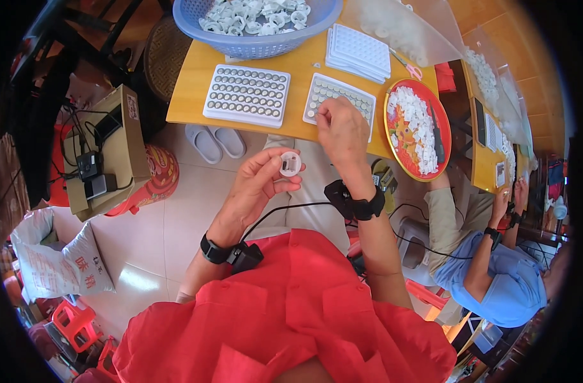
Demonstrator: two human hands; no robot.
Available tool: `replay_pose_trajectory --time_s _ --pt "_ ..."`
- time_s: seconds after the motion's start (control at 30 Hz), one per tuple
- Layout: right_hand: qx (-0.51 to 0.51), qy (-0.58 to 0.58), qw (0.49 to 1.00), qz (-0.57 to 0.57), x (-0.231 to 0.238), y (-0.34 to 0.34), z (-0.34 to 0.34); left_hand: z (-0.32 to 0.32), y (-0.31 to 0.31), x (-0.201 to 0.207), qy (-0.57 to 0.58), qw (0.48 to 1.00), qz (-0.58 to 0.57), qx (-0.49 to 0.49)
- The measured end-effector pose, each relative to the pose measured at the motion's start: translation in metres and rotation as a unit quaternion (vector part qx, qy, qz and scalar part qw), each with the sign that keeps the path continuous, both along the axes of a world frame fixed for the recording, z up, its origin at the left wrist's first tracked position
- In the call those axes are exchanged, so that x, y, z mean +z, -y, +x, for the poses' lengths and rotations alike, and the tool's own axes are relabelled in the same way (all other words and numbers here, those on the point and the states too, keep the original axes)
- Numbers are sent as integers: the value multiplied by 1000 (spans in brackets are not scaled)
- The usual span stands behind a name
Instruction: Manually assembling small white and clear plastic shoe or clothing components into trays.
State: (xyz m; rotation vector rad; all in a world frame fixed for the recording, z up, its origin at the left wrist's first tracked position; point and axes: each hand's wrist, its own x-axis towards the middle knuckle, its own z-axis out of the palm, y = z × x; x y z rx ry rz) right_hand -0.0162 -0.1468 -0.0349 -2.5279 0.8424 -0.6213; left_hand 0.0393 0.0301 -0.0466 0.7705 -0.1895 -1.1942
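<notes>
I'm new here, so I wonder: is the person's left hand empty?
No, the left hand holds a small round whitish piece between thumb and fingers.

The held cap (290,165) looks like smooth, translucent plastic. The bench (188,102) is smooth wood; the left tray (243,120), matt plastic, its discs (247,90) metallic with a shine. The far basket (259,47) is plastic, the right plate (425,89) glossy. The near shirt (291,300) is matt cloth, the floor (145,236) glossy tile.
</notes>
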Motion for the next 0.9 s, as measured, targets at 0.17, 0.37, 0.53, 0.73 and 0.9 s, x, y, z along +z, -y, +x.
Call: replay_pose_trajectory --time_s 0.17,0.37,0.53,0.73,0.9 --pt "66 23 997 -38 4 2 3 -2 2 -1 10 1000 11 6" --pt "104 31 994 -28 2 9 5 -1 3 0 9 1000 9 4" --pt "127 95 986 45 10 10 1 0 1 0 0 1000 9 11" --pt "138 144 953 230 37 -37 -38 5 -1 -5 -29 999 -11 10" --pt "186 177 950 177 26 -54 -45 2 3 -2 3 1000 8 17"
